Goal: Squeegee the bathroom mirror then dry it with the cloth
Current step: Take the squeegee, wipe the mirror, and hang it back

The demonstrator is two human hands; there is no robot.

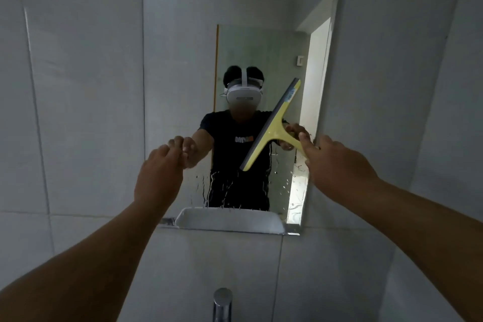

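The bathroom mirror (183,34) hangs on the tiled wall ahead, with water drops and streaks across its lower part. My right hand (337,162) grips the handle of a yellow squeegee (271,125). Its dark rubber blade lies tilted against the glass, running from upper right to lower left. My left hand (159,178) is held near the mirror's left edge, fingers loosely curled with nothing in them, fingertips close to the glass. No cloth is in view.
A white basin edge (274,219) shows as a reflection at the mirror's bottom. A chrome tap (222,303) stands at the bottom centre. Grey wall tiles (78,86) surround the mirror. A person wearing a headset is reflected in the glass.
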